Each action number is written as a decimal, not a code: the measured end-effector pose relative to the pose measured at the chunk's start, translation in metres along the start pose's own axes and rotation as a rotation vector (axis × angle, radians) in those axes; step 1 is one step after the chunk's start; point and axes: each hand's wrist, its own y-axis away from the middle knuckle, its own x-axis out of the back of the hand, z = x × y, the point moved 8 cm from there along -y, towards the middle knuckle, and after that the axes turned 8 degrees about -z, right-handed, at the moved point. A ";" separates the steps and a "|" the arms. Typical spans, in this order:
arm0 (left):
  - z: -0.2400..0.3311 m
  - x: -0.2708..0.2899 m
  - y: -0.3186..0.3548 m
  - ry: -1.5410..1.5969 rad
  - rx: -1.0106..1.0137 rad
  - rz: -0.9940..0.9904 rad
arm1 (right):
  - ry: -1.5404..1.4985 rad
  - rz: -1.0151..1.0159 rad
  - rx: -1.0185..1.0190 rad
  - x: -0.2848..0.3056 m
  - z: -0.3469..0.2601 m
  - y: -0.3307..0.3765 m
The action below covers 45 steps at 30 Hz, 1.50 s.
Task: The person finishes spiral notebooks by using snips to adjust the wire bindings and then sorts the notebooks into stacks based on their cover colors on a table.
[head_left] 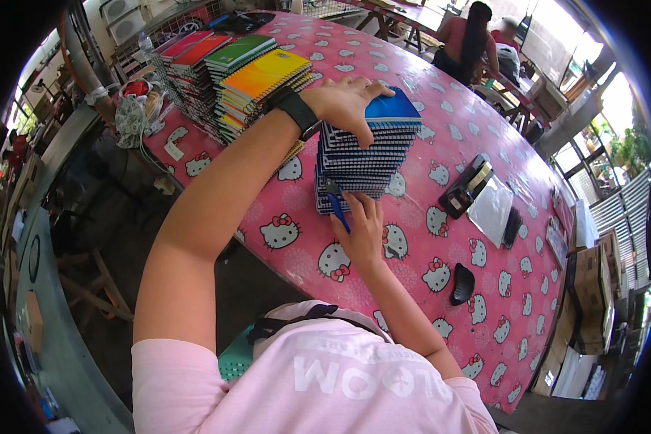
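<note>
A tall stack of spiral notebooks with blue covers (393, 107) stands on the pink table, its wire-bound edges facing me. My left hand (343, 106), with a black watch on its wrist, grips the top left of the stack; its thumb presses down the front side. Low at the front of the stack is my right hand (362, 228), closed around blue-handled pliers (339, 211). The dark metal head of the pliers touches or nearly touches the lower spirals. Just left stand stacks of yellow notebooks (264, 74), green notebooks (240, 52) and red notebooks (200, 52).
Right of the stack, a black device (467, 189), a clear plastic sheet (492, 212), a black brush (512, 228) and a small black curved object (462, 283) lie on the patterned tablecloth (412, 289). Plastic bags (134, 119) hang at the left edge. Two people sit at a far table.
</note>
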 end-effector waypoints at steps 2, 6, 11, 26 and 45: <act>0.001 0.001 0.000 -0.004 0.000 0.008 | -0.830 -0.224 -0.457 -0.030 0.033 0.010; 0.000 0.001 -0.001 0.012 0.001 -0.003 | -0.886 -0.212 -0.489 -0.030 0.033 0.017; 0.000 0.001 0.000 -0.008 0.005 0.007 | -0.249 0.003 -0.114 0.001 0.008 0.007; -0.002 -0.001 0.000 0.009 0.008 0.000 | -0.092 0.043 -0.009 0.001 -0.008 0.004; -0.002 0.000 -0.003 0.023 -0.022 0.011 | -0.176 -0.042 -0.157 0.003 0.006 0.003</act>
